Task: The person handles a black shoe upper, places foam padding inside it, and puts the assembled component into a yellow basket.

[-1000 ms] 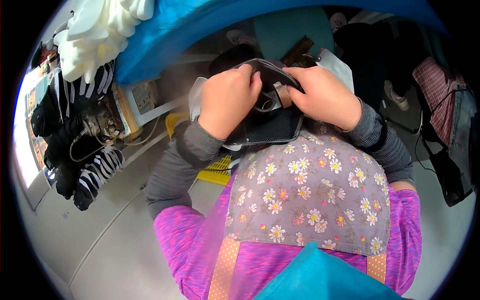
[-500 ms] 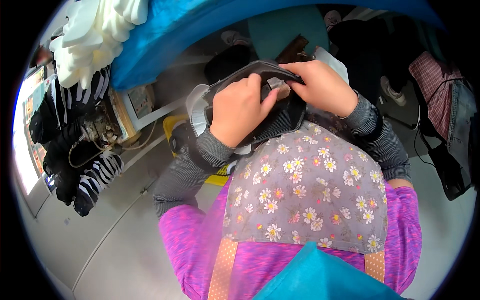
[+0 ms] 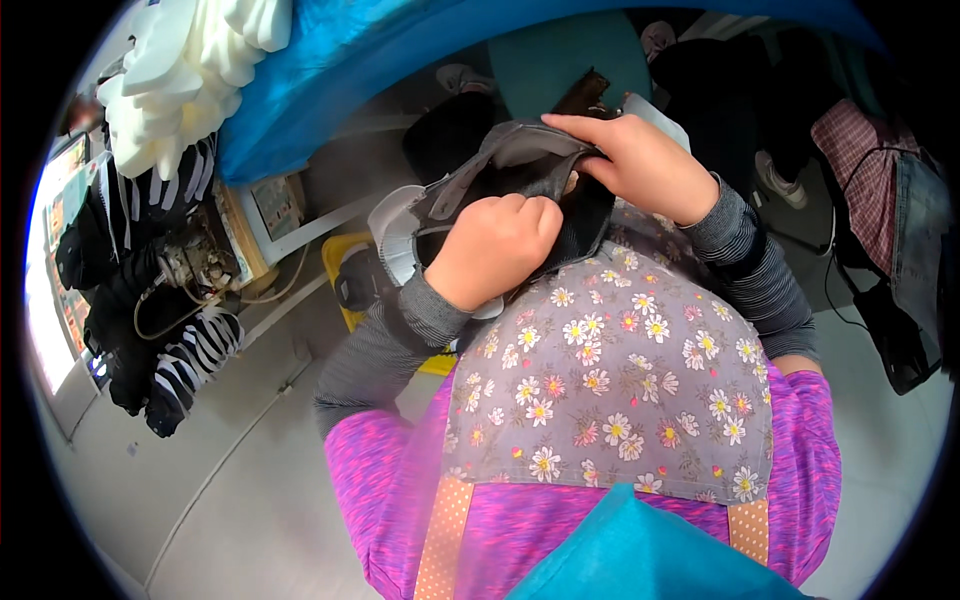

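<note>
Black fabric piece [image 3: 520, 178] is held up at the far edge of the flowered apron [image 3: 610, 370]. Its rim is pinched between thumb and fingers of the right hand [image 3: 645, 165]. Left hand [image 3: 500, 248] is curled against it; fingertips hidden, so can't tell what's gripped. Yellow basket [image 3: 333, 272] is partly hidden by left forearm [image 3: 370, 350]; white foam [image 3: 165, 95] is bunched beside blue sheet [image 3: 390, 85].

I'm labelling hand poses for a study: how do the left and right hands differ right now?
The left hand is curled, its thumb out of sight; the right hand has its forefinger extended, thumb below. The left hand sits lower in the picture, over the black fabric item; the right hand pinches that item's edge. Both are bare, with grey striped sleeves at the wrists.
</note>
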Action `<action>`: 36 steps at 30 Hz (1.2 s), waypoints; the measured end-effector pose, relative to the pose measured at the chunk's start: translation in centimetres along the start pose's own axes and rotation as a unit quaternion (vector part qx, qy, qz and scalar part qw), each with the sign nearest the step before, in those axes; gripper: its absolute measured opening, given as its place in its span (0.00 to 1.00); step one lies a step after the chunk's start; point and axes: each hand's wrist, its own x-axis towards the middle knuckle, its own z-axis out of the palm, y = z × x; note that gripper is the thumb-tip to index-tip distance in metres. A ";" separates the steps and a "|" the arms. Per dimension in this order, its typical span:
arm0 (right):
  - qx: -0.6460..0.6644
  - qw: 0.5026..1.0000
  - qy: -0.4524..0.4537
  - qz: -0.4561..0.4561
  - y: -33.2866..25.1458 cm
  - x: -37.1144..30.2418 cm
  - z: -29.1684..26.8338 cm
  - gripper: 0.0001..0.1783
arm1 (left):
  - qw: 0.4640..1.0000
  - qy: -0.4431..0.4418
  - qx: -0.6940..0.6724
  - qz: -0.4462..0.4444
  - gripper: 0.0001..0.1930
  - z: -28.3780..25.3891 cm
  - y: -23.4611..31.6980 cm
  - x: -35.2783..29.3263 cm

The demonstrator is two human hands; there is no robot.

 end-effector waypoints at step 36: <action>-0.155 0.982 0.018 -0.104 -1.6 1.4 0.5 0.18 | 0.972 0.175 0.014 -0.155 0.07 -0.3 -2.2 1.1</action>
